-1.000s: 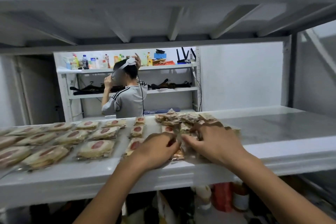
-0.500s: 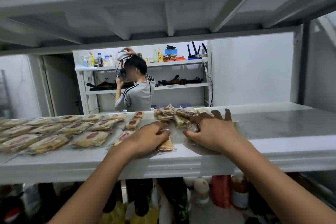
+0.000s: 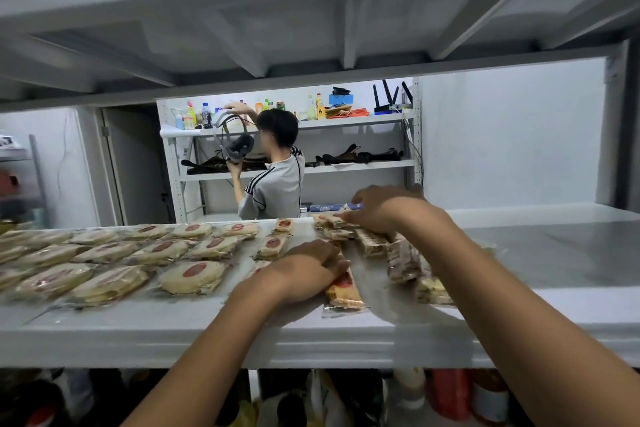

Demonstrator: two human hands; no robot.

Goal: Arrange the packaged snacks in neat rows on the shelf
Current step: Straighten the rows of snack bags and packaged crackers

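Pinning a snack packet (image 3: 343, 291), the left hand (image 3: 304, 267) lies flat-fingered — film likely light and slippery, so pinch a sealed end; the right hand (image 3: 377, 208) touches far packets (image 3: 337, 235), grip unclear.

the shelf (image 3: 554, 246) at mid-frame is seen as white painted metal, smooth and glossy. the snacks (image 3: 190, 276) at left are wrapped in clear shiny plastic film. the ribbed metal shelf underside (image 3: 311, 28) at the top is painted matt white.
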